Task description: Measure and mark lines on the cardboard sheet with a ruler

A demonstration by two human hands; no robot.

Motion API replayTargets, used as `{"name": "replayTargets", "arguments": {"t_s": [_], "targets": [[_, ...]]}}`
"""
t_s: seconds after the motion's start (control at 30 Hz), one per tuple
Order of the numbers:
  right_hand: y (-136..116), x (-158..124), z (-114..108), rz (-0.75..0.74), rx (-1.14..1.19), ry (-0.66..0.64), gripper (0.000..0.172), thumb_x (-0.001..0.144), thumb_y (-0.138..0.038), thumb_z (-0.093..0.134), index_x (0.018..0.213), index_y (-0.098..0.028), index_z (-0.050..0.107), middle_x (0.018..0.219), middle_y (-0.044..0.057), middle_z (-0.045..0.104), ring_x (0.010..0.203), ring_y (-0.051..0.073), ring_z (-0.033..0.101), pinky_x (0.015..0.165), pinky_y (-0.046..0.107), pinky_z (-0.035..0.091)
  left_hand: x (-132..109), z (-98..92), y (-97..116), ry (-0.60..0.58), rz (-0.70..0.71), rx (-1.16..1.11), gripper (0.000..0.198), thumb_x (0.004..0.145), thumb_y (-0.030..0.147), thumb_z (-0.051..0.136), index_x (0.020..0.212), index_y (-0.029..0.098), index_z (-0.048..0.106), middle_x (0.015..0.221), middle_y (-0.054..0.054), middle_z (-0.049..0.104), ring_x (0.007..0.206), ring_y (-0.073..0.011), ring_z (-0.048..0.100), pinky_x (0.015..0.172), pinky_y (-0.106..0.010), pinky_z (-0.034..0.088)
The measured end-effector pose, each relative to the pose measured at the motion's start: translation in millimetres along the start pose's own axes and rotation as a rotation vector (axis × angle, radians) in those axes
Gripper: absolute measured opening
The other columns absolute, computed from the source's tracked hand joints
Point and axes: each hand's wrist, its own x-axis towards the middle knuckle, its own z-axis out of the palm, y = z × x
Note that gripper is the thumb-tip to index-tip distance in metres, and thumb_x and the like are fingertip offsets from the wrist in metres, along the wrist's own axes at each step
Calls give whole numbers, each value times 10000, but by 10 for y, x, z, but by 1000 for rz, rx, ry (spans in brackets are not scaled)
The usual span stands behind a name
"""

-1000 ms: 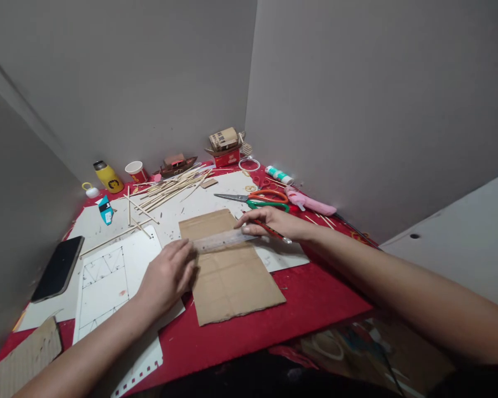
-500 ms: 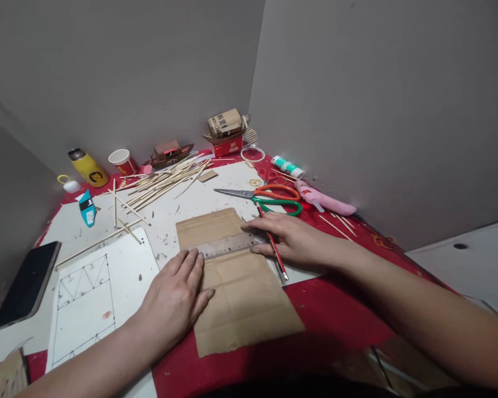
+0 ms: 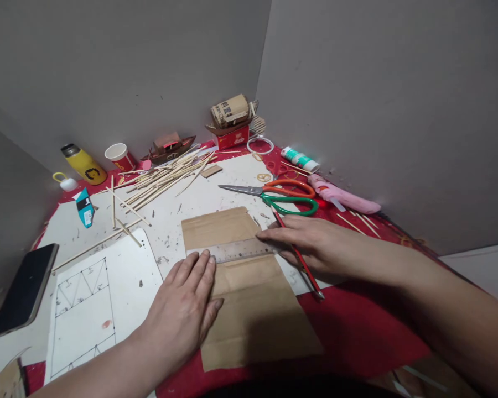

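Head view: left hand (image 3: 186, 301) touches ruler (image 3: 240, 250); cup (image 3: 126, 161) and bottle (image 3: 83, 165) hide contents.

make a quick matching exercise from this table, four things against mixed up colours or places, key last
1. ruler
2. pencil
3. scissors
4. phone

A. part orange, part green
B. dark, left of the drawing
C. red, held in the right hand
D. see-through, lying across the cardboard

Pairs: 1-D, 2-C, 3-A, 4-B
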Motion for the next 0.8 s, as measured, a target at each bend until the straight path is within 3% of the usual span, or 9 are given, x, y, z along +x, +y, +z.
{"name": "replayTargets", "arguments": {"t_s": [0.23,0.5,0.7,0.8], "targets": [[82,-79,-60,55,17,-27,398,936,-167,498,1274,-243,693,1040,115,683,911,230,674,781,348,567,-32,6,44,69,-2,-22,529,1024,401,404,1431,82,518,1473,-168,544,1302,-359,536,1002,-499,507],[-26,-150,-144,65,55,-76,398,974,-231,458,1303,-299,672,1036,106,689,894,240,677,750,351,560,-46,25,56,100,17,-84,452,1005,313,461,1395,108,563,1456,-166,561,1284,-363,553,955,-499,546],[186,-269,-196,136,-23,-5,362,959,-291,482,1227,-303,725,1052,123,713,912,306,690,766,445,549,-27,2,57,109,2,-106,437,1003,301,459,1373,109,591,1458,-170,558,1283,-350,554,965,-505,539],[197,-266,-188,122,5,-33,373,950,-269,500,1256,-333,703,1049,99,711,921,290,688,774,422,554,-15,-17,57,130,13,-102,433,1006,310,459,1357,105,606,1445,-173,569,1289,-352,554,977,-506,535]]}}
